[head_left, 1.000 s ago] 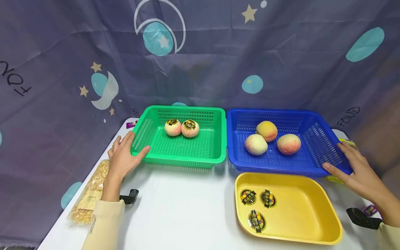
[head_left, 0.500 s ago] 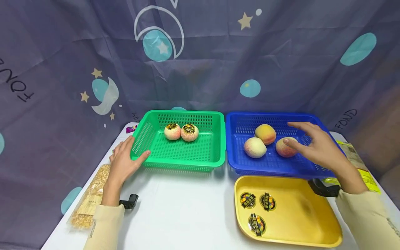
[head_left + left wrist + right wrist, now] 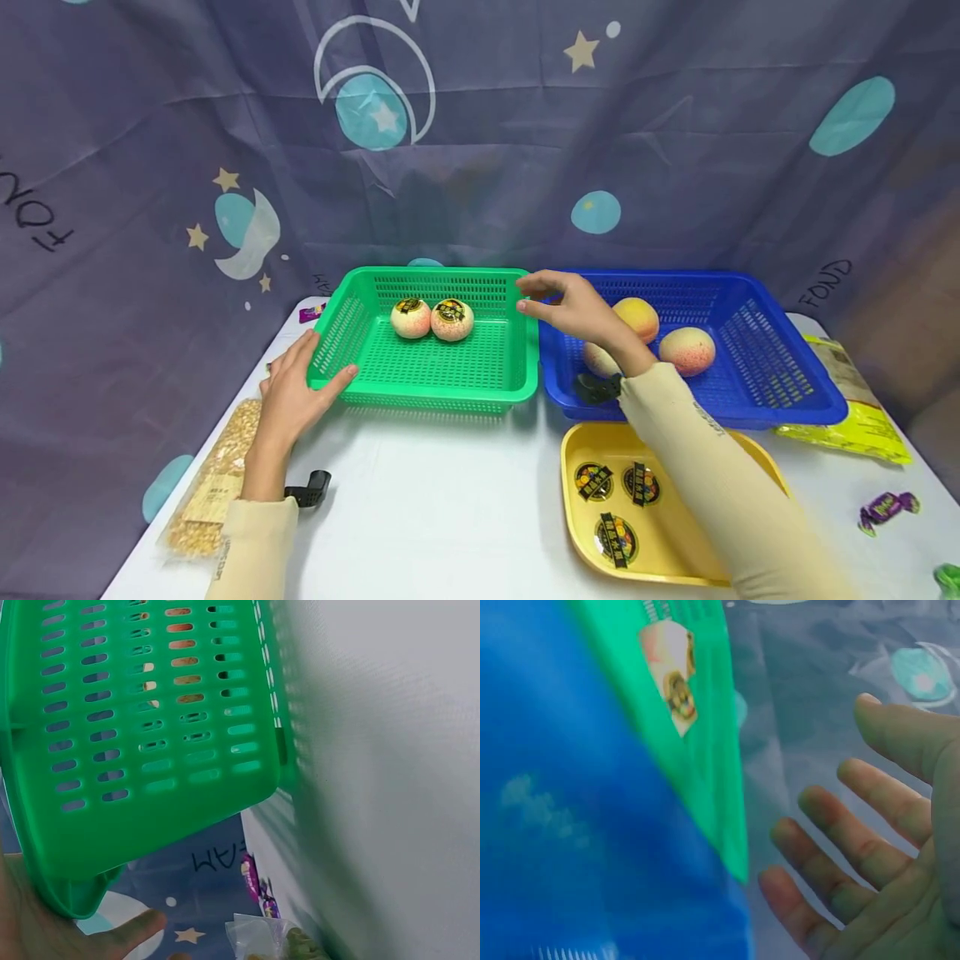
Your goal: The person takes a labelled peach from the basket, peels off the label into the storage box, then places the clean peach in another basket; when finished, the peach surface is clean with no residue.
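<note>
At the left corner of the green perforated plastic basket (image 3: 431, 350), the left hand (image 3: 288, 398) clasps the rim. The right hand (image 3: 573, 308) hovers empty, fingers relaxed, above its right rim. The basket looks light, stiff, best held by its rims.

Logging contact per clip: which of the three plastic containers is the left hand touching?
The green slotted plastic basket: the left hand grips its left rim. The blue basket and yellow tray are untouched by it.
</note>
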`<state>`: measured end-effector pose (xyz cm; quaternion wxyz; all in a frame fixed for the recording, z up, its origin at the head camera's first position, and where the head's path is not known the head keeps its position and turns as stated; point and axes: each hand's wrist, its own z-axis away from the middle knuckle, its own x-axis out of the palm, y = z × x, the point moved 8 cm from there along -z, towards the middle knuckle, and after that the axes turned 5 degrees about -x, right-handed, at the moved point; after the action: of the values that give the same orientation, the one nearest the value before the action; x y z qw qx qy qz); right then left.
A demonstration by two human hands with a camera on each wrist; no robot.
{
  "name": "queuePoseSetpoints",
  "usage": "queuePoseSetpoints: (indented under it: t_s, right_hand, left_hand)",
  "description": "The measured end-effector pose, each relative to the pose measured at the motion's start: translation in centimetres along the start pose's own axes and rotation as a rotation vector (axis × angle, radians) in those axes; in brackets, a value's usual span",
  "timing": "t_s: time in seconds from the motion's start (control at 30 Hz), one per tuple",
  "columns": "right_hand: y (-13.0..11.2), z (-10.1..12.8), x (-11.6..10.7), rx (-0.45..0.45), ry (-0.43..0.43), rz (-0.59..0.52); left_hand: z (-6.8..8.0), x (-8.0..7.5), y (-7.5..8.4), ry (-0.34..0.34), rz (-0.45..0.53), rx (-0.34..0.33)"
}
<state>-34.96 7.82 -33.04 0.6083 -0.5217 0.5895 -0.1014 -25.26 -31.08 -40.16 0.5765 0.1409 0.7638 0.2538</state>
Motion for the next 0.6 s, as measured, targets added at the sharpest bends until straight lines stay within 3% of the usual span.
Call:
queuePoseSetpoints:
  t_s: [0.3,0.6]
  right_hand:
    - [0.4,-5.0,4.2,0.088,0.03,-0.245]
    - [1.4,-8.0,8.1,0.141,0.035,-0.287]
  left_hand:
    - [0.0,0.0,-0.2,0.007,0.019,-0.001]
    - [0.0,0.1,-0.2,0.007,0.028,-0.008]
